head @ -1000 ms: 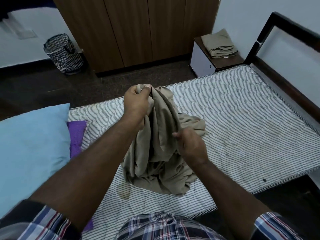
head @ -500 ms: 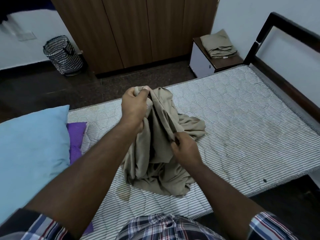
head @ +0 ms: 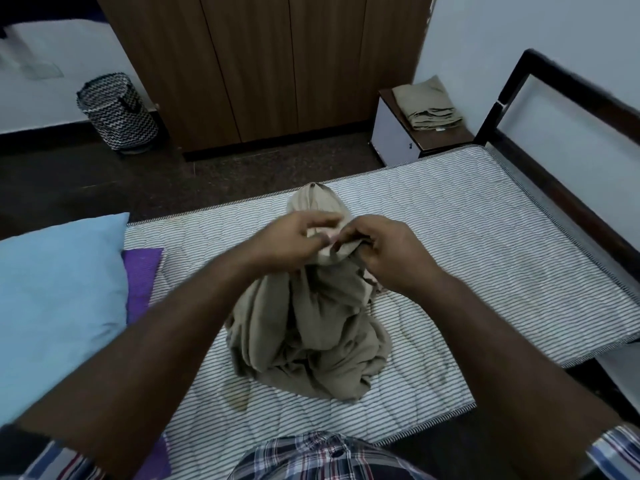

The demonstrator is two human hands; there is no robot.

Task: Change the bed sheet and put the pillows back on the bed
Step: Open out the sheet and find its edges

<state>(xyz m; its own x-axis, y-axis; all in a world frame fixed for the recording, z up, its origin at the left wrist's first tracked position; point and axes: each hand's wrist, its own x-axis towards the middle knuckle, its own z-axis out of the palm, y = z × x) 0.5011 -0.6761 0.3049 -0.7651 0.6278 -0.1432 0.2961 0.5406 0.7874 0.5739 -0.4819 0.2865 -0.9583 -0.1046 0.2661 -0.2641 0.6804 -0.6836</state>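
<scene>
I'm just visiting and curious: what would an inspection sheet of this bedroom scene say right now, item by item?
Surface: striped mattress lies bare, faintly stained near its front edge.
Job's things: beige sheet bunched in a heap mid-mattress, its top lifted; blue pillow lies at the left end over a purple cloth.
Clutter: folded beige cloth on the bedside table.
Grippers: left hand and right hand both pinch the sheet's top, close together.
Cables: nothing seen.
Surroundings: wooden wardrobe, zigzag-patterned basket on the dark floor, dark bed frame at the right end.
</scene>
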